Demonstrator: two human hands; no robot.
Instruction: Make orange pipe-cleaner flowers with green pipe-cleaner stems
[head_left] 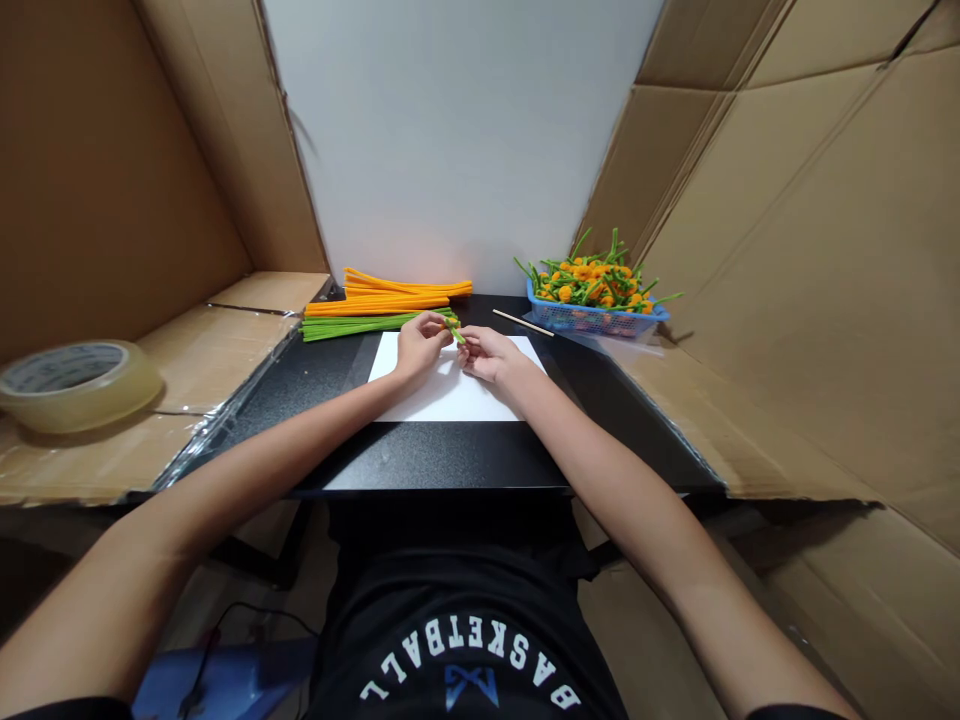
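Above a white sheet (427, 400) on the black table, my hands meet around a small pipe cleaner piece (454, 330), green with a bit of orange. My left hand (421, 345) pinches it from the left with thumb and fingertips. From the other side my right hand (491, 355) has its fingers closed at the green end. The fingers cover part of the piece, so its full shape is hidden. Just behind my left hand lie green pipe cleaners (352, 326) in a bundle, with orange pipe cleaners (405, 290) beyond them.
A blue basket (592, 319) heaped with orange and green pipe cleaner pieces stands at the back right. A thin stick (523, 322) lies left of it. A tape roll (79, 385) rests on cardboard at the left. Cardboard walls (817, 250) flank the black table (442, 460).
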